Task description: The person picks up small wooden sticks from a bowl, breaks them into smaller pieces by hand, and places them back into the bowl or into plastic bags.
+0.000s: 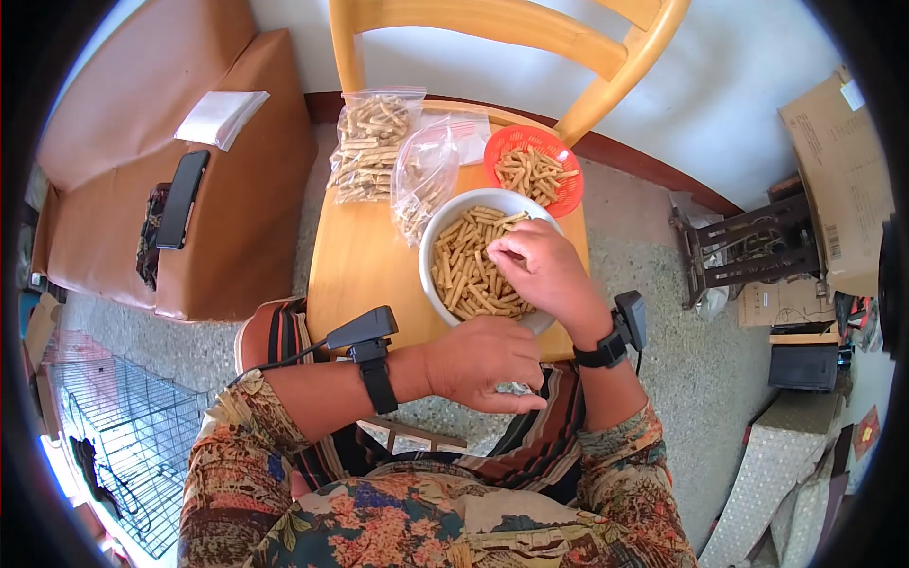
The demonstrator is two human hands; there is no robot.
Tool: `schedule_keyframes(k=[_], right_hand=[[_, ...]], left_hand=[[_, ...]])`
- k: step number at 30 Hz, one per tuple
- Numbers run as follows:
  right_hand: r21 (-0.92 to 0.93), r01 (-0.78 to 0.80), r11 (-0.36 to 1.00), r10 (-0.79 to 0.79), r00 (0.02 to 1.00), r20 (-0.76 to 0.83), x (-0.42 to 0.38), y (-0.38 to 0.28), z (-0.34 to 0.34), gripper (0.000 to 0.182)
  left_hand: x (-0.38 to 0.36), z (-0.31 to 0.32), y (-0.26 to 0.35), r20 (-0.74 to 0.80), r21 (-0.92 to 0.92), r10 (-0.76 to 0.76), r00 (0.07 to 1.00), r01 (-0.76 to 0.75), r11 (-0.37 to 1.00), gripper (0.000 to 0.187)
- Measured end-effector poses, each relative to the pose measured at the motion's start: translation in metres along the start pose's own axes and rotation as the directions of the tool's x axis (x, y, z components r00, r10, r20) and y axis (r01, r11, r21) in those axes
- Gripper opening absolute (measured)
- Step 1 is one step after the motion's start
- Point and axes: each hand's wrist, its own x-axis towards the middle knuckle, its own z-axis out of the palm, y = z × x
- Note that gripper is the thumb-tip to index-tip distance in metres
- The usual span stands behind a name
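Observation:
A white bowl full of short, tan stick snacks stands at the front of a wooden chair seat. My right hand is over the bowl's right side, its fingers curled together in a pinch above the sticks. Whatever it may hold is too small or hidden to make out. In front of the bowl's near rim, my left hand is loosely bent, with a gap between thumb and fingers and nothing visible in it. Behind the bowl, a red basket holds more sticks.
A filled clear bag and a partly filled bag lie on the wooden chair. At left, a phone and a white packet rest on a brown sofa. A wire cage and cardboard box flank the floor.

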Motion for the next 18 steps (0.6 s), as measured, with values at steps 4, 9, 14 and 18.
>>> schedule_keyframes(k=[4,9,14,18], right_hand=[[-0.122,0.006,0.993,-0.007,1.0,-0.005,0.006,-0.002,0.015,0.012],[0.223,-0.212,0.951,0.196,0.976,0.092,0.01,-0.002,0.011,0.016],[0.801,-0.376,0.466,0.415,0.892,0.178,0.009,0.005,-0.009,0.018],[0.862,-0.3,0.408,0.409,0.904,0.122,0.004,0.007,-0.016,0.017]], left_hand=[[0.0,-0.001,0.0,0.01,-0.002,-0.005,1.0,0.005,1.0,0.021],[-0.001,-0.005,0.001,-0.022,-0.072,-0.045,0.999,0.043,0.996,0.019],[0.0,-0.011,0.0,-0.188,-0.219,-0.131,0.973,0.089,0.972,0.011],[0.002,-0.01,-0.004,-0.409,-0.702,-0.602,0.686,0.185,0.687,0.011]])
